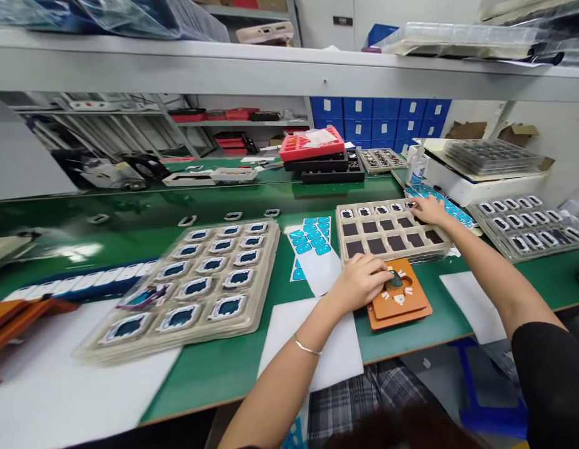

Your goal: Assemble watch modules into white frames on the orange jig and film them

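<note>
My left hand rests at the left edge of an orange fixture, its fingers bent together over the top. The fingertips lie beside a small dark green piece set among white clamps. My right hand reaches to the back right pocket of a beige tray. Its fingers close at a white-framed part, which they partly cover. More white-framed parts line that tray's back row. Dark squares show in the front rows.
Left stands a stack of trays full of white-framed parts. Blue sticker sheets and white foam sheets lie on the green table. Another loaded tray sits right. A shelf beam crosses overhead; a bottle stands behind.
</note>
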Action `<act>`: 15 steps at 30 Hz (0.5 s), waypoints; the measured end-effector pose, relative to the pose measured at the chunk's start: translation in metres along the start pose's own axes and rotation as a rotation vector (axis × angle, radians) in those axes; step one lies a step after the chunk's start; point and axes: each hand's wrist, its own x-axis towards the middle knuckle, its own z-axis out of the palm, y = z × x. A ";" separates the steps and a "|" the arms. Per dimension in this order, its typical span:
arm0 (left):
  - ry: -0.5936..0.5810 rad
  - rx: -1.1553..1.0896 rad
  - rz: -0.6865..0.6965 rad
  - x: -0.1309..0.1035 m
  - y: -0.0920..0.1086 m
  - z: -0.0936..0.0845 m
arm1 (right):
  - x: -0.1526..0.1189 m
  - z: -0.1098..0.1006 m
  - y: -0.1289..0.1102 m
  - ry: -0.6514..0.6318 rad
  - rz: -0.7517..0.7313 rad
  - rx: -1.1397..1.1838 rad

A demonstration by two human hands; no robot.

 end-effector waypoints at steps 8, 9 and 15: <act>-0.020 -0.182 -0.026 -0.008 0.003 -0.014 | 0.008 0.008 -0.005 0.013 0.028 0.053; -0.013 -0.210 -0.017 -0.008 0.003 -0.014 | 0.008 0.008 -0.006 0.019 0.039 0.045; -0.011 -0.261 0.050 -0.007 0.007 -0.012 | 0.003 0.000 -0.008 0.040 0.048 -0.060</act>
